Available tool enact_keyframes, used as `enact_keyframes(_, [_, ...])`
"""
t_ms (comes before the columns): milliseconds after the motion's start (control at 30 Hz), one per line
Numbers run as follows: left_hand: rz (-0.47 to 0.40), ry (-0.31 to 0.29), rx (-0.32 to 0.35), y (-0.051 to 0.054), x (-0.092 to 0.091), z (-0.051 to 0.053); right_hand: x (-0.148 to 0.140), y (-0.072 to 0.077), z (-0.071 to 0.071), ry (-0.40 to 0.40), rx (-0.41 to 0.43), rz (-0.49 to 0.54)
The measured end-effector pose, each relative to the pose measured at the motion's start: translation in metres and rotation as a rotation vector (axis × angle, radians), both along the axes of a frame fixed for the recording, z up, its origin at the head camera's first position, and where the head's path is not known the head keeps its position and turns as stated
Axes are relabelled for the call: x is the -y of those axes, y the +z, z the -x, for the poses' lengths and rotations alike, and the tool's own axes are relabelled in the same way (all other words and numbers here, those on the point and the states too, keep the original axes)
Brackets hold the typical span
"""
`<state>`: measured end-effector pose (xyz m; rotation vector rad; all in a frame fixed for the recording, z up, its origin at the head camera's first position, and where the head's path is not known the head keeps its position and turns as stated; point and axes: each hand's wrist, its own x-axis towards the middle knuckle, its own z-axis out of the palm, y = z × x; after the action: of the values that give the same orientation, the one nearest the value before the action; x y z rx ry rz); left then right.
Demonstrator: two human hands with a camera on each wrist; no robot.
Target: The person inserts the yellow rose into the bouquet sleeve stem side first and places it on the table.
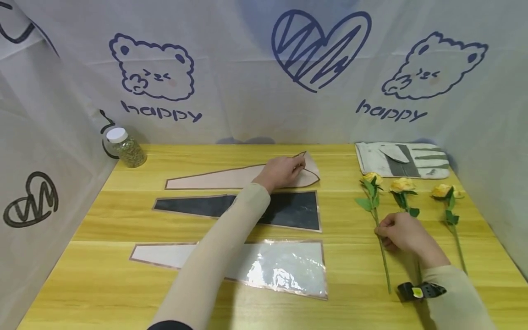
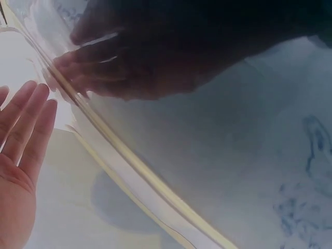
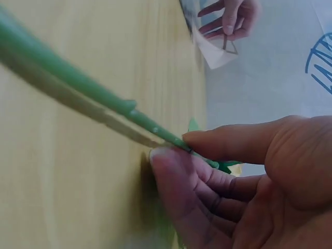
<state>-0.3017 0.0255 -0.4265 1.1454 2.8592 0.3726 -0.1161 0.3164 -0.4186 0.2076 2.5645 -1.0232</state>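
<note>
1. Yellow rose (image 1: 374, 201), leftmost of three at the right of the wooden table (image 1: 99, 284), is pinched by its stem between the right hand's (image 1: 406, 233) thumb and fingers.
2. Tapered pink sheet (image 1: 231, 178) is pinched at its raised wide end by the left hand (image 1: 281, 172).
3. Black sheet (image 1: 290, 208) is laid just nearer.

At the left edge, the left hand (image 2: 21, 171) shows its palm, fingers pointing up. A glossy sheet (image 2: 207, 140) spreads rightward, bearing a dark reflection (image 2: 145, 67) of a hand; blue marks (image 2: 319, 140) show lower right.
</note>
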Motion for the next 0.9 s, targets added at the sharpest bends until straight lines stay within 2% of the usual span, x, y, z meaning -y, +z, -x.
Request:
enact_keyframes(100, [-0.002,-0.003,0.005,0.002,-0.001,0.000,-0.001,0.002,0.003,-0.035,-0.004,0.082])
enact_keyframes(200, [0.004,-0.002,0.009,0.003,-0.002,0.000,0.000,0.008,0.008,-0.055,-0.045,0.183])
enact_keyframes(300, [0.013,-0.007,0.011,0.003,-0.003,0.001,0.002,0.015,0.013,-0.050,-0.141,0.280])
enact_keyframes(433, [0.017,-0.010,0.007,0.002,-0.004,0.002,0.006,0.024,0.023,-0.048,-0.310,0.411])
enact_keyframes(633, [0.024,-0.003,0.015,0.001,-0.004,0.003,0.020,0.034,0.045,-0.131,-0.429,0.663])
enact_keyframes(900, [0.025,-0.005,0.052,0.004,-0.005,0.002,0.042,0.045,0.080,-0.287,-0.611,0.803])
